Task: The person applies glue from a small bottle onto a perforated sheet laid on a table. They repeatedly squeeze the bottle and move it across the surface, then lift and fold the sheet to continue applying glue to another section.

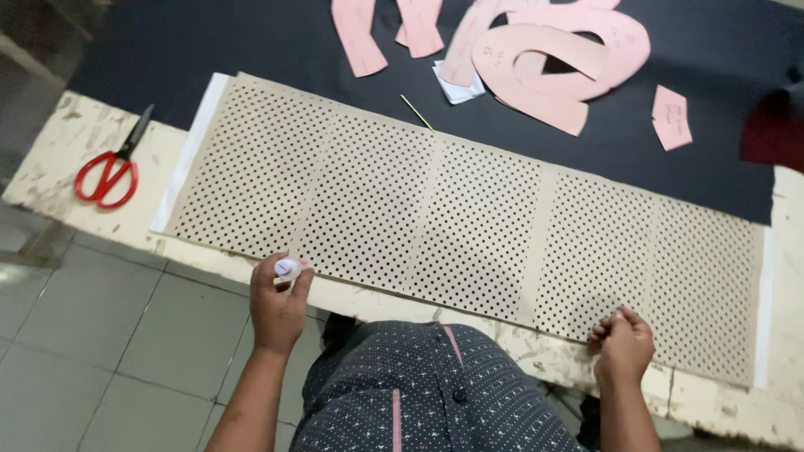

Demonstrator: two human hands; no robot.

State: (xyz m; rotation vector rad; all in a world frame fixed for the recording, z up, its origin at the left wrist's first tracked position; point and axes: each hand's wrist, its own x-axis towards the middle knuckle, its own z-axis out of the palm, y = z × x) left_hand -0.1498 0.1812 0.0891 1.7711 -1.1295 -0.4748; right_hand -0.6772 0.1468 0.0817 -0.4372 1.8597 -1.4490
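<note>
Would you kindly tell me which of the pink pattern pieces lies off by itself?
The small pink piece on the dark cloth, far right; the others overlap in a pile at top centre.

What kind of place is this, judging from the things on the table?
Probably a small workshop for cutting shoe or garment parts. Pink paper patterns lie on dark fabric, red-handled scissors rest on the worn table, and a long perforated brown sheet is spread out along its edge.

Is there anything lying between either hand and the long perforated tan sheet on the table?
Nothing visible. The left hand, gripping a small white object, sits at the near edge of the perforated tan sheet; the right hand rests on that edge. The red-handled scissors lie off to the side.
</note>
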